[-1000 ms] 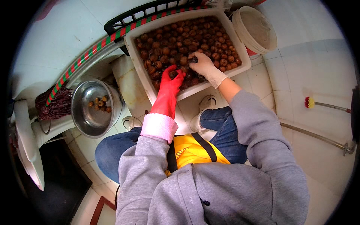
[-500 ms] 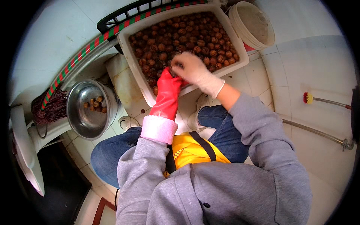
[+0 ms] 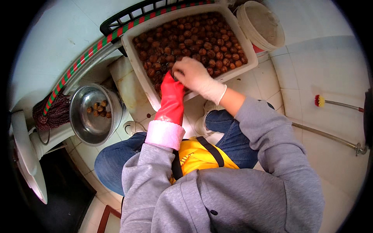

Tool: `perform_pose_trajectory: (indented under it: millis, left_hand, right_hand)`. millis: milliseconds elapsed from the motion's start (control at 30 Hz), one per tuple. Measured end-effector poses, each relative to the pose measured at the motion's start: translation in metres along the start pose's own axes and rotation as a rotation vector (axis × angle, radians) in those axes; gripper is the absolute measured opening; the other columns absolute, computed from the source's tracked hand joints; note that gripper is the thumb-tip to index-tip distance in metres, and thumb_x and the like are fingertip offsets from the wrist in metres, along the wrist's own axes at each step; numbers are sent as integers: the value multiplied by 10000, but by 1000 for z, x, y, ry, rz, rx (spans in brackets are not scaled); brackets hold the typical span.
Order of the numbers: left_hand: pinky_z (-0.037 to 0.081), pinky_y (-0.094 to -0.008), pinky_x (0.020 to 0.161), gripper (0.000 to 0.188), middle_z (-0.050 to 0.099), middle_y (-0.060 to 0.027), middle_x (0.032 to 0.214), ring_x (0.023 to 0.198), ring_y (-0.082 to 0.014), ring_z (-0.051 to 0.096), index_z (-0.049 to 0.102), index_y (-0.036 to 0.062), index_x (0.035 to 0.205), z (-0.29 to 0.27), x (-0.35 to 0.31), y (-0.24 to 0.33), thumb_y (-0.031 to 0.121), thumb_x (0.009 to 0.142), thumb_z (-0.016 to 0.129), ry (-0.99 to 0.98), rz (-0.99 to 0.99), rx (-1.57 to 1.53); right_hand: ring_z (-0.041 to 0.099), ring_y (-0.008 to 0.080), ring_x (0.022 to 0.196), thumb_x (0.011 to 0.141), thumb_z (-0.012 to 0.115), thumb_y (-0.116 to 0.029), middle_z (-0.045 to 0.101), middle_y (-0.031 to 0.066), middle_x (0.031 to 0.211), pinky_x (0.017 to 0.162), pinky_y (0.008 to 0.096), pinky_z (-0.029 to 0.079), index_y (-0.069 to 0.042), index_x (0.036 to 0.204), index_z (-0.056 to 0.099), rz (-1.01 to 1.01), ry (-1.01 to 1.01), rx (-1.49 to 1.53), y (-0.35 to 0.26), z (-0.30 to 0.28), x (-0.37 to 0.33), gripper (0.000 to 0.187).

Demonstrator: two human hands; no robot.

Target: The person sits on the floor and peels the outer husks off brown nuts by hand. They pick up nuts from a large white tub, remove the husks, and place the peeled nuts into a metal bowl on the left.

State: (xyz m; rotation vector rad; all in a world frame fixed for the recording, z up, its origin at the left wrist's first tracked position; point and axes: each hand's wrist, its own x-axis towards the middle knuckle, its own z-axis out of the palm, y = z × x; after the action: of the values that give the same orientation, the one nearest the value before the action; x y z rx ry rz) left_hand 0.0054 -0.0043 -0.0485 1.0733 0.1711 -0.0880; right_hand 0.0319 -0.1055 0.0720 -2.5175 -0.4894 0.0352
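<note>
Brown walnuts (image 3: pixel 210 46) lie in dark water in a large white rectangular tub (image 3: pixel 140 79). Over the tub's near left part, my hands meet. A long red rubber glove with a pink cuff covers my left hand (image 3: pixel 172 88), its fingers curled. My right hand (image 3: pixel 193 76), in a thin whitish glove, is bent over the left fingertips with its fingers drawn together. Whatever sits between them is mostly hidden; only a dark bit shows. Off to the left, a shiny metal basin (image 3: pixel 83 125) holds several lighter walnuts (image 3: pixel 100 108).
White buckets (image 3: pixel 261 27), one inside another, stand against the tub's far right corner. A red-and-green striped pole (image 3: pixel 72 70) slants along the left wall above a dark red mop head (image 3: pixel 48 112). Behind the tub is a black plastic rack (image 3: pixel 116 24). A metal pipe (image 3: pixel 326 139) runs along the right wall.
My right hand has shifted slightly left and down, closer over the left fingertips. The left hand has barely moved. The basin and its walnuts look the same.
</note>
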Motion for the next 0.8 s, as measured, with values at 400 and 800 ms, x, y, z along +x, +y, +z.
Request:
perform_pose_trajectory:
  millis: [400,800]
  left_hand:
    - [525,-275,707,407,671,-91,1013,833,-152,633,543,6,1253,41,-11,43,132,892,684,27,-172,68]
    - [533,-287,806,522,653,-99,1065,878,-162,643,476,79,1349,41,-7,74,159,885,702,39,-266,-120]
  right_hand:
    - [596,365,921,826,637,-208,603,177,913,796,453,489,-73,908,669,147,59,-60,39,-10,6,162]
    - [610,344,1066,761,740,-160,632,188,1060,911,445,490,-102,1284,477,290,-122,-385,92,-14,-5,588]
